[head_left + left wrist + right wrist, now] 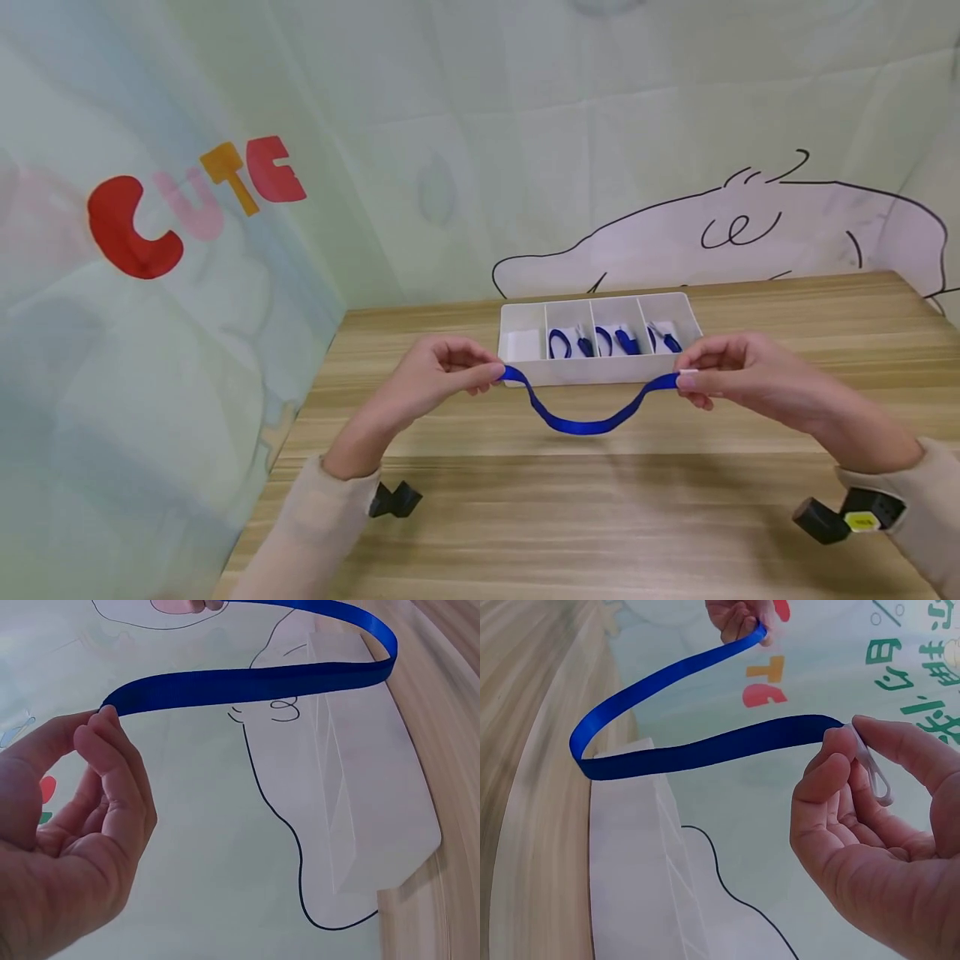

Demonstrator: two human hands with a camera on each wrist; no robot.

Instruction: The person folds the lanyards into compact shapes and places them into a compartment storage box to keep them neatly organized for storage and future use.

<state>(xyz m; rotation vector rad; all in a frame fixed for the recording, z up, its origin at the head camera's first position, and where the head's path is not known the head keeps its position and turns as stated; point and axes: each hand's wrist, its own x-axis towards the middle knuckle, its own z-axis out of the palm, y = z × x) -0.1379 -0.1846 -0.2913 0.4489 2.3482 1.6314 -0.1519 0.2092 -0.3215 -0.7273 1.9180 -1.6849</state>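
Observation:
A narrow blue ribbon strap [581, 427] hangs in a slack U between my two hands, above the table. My left hand [429, 379] pinches its left end between thumb and fingertip. At the other end my right hand [757, 379] pinches the strap where it meets a small white looped piece, perhaps a plastic clip [881, 780], partly hidden by the fingers. Just behind the strap stands a white divided tray [592, 372]. Blue straps and small blue pieces with metal-looking tips lie in its three right compartments; their exact kind is too small to tell.
The tray rests near the back of the wooden table [600, 517]. Behind it hangs a printed cloth [420, 167] with a line drawing and coloured letters, which also covers the left side. A dark wrist device [847, 515] sits on each sleeve.

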